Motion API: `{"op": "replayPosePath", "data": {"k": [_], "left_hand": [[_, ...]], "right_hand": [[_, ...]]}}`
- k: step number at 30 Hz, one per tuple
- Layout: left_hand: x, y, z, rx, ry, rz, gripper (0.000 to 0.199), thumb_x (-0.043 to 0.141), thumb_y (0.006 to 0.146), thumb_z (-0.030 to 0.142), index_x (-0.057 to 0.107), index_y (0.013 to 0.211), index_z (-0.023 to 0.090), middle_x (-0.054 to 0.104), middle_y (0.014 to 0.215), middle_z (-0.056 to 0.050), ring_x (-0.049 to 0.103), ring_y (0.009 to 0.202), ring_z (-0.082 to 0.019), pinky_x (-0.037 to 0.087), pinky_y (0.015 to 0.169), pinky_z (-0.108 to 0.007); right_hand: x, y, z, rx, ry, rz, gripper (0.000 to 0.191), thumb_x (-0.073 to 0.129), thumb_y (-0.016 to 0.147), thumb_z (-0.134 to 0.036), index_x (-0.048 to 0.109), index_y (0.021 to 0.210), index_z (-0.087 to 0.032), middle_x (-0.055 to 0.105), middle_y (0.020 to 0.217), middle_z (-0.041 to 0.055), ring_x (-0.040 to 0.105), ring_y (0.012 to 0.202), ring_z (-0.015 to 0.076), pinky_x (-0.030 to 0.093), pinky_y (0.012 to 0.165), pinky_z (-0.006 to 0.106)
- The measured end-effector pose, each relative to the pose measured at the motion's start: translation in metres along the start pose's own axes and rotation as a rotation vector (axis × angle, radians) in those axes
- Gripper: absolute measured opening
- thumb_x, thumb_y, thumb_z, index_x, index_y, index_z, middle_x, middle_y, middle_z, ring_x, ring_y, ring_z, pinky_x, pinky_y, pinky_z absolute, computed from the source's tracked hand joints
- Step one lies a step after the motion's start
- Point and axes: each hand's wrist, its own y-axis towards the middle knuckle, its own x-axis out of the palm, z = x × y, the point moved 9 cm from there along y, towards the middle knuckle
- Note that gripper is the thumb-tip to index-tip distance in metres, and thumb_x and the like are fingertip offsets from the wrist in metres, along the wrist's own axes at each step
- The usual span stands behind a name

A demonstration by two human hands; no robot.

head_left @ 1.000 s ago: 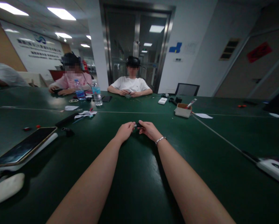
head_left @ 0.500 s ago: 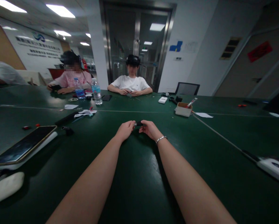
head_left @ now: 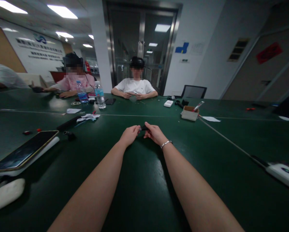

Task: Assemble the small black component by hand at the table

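In the head view both my hands meet above the dark green table, arms stretched forward. Between them is a small black object with a silvery end; its exact kind is too small to make out. My left hand pinches the silvery end at the left with thumb and fingertips. My right hand, with a silver bangle at the wrist, grips the black part from the right, its thumb raised along the top. The fingers hide much of the object.
A phone lies on a white item at left, near a white mouse-like object. Water bottles, papers and a small box stand farther back. A cable leads to a white device. Co-workers sit opposite.
My right thumb has lifted slightly and shifted left on the black object; my left hand stays put. The co-worker at left has moved a hand outward to the left.
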Motion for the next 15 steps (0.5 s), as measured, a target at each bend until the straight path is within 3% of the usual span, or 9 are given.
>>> {"op": "replayPosePath", "data": {"k": [7, 15], "left_hand": [[0.0, 0.0003, 0.0014, 0.001, -0.018, 0.006, 0.046, 0.031, 0.088, 0.055, 0.056, 0.073, 0.019, 0.055, 0.062, 0.0, 0.05, 0.055, -0.013, 0.037, 0.054, -0.025], [-0.0023, -0.0029, 0.0084, 0.016, -0.01, 0.006, 0.044, 0.034, 0.088, 0.054, 0.056, 0.074, 0.019, 0.057, 0.064, 0.0, 0.052, 0.058, -0.013, 0.038, 0.056, -0.025]], "right_hand": [[0.0013, -0.0023, -0.0035, -0.02, 0.0, 0.022, 0.041, 0.064, 0.077, -0.053, 0.051, 0.06, -0.017, 0.047, 0.036, -0.0051, 0.038, 0.028, 0.0052, 0.052, 0.042, 0.022], [-0.0033, 0.0012, -0.0008, -0.016, -0.018, 0.064, 0.044, 0.062, 0.078, -0.055, 0.049, 0.058, -0.018, 0.046, 0.036, -0.0031, 0.043, 0.03, 0.008, 0.049, 0.037, 0.023]]}}
